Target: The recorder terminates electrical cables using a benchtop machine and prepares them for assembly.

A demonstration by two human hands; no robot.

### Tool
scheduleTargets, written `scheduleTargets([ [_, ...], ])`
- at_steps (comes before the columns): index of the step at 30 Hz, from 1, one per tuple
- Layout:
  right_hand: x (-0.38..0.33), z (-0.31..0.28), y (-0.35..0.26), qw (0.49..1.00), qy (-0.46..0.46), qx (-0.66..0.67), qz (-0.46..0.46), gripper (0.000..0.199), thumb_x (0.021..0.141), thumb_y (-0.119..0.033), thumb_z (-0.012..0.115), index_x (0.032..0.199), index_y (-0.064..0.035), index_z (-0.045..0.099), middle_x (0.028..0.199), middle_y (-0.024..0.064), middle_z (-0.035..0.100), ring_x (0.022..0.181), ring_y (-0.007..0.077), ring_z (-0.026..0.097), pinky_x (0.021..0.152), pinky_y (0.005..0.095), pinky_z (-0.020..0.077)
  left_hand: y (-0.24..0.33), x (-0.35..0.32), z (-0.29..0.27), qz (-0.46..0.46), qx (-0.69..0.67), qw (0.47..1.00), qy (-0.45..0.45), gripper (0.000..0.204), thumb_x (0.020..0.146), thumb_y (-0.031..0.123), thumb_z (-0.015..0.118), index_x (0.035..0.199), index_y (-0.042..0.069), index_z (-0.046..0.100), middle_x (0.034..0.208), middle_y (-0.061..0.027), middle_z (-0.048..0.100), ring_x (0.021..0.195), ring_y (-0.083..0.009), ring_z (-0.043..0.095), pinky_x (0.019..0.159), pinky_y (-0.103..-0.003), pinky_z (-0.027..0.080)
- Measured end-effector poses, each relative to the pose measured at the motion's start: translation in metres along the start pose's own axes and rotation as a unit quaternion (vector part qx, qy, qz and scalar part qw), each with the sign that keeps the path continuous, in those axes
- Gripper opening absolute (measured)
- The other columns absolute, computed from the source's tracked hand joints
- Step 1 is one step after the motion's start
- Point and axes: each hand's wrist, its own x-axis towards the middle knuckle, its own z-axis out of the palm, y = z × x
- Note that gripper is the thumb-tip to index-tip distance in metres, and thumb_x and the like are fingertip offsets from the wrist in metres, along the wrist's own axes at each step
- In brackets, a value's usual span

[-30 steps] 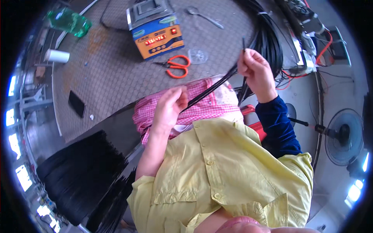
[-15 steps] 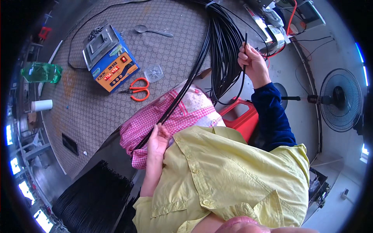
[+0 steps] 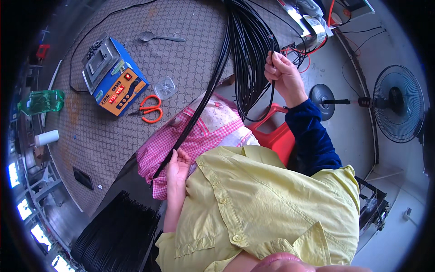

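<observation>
My left hand (image 3: 177, 164) pinches the low end of a thin black cable (image 3: 204, 104) over a pink checked cloth (image 3: 199, 136) on my lap. That cable runs up and right to a thick bundle of black cables (image 3: 247, 50) draped across the table (image 3: 181, 63). My right hand (image 3: 283, 77), in a dark blue sleeve, is closed on a black cable strand hanging at the bundle's right side.
On the table lie a blue and orange box device (image 3: 113, 77), orange-handled scissors (image 3: 149, 109), a small clear lid (image 3: 165, 87), a spoon (image 3: 158, 37), a green bottle (image 3: 41, 102) and a white cup (image 3: 46, 137). A red stool (image 3: 272, 136) and a floor fan (image 3: 394, 102) stand to the right; cut black strands (image 3: 118, 235) lie lower left.
The view has swung left and down the table. My left hand slid down the cable toward my lap. My right hand moved beside the hanging bundle, still gripping a strand.
</observation>
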Motion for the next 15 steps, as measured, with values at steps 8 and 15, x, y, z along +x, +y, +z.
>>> scheduleTargets([
  [8,-0.004,0.005,0.003,0.998,-0.006,-0.061,0.016,0.013,0.085,-0.015,0.05,0.088,-0.0019,0.052,0.07,0.0002,0.047,0.054,0.0068,0.039,0.045,0.0188,0.0284,-0.001,-0.011,0.003,-0.002,-0.065,0.998,0.02,0.019,0.084,0.021,0.052,0.081,0.003,0.056,0.072,-0.0061,0.059,0.066,-0.0166,0.056,0.061,-0.03,0.048],
  [15,0.001,-0.099,0.011,0.892,0.212,-0.345,-0.201,0.016,0.082,-0.015,0.055,0.087,0.0001,0.057,0.064,0.0019,0.054,0.051,0.0076,0.048,0.045,0.0198,0.0372,-0.008,-0.061,0.045,0.237,0.132,0.961,0.057,0.014,0.083,0.017,0.054,0.078,0.004,0.054,0.068,-0.0028,0.054,0.061,-0.0111,0.051,0.056,-0.024,0.043],
])
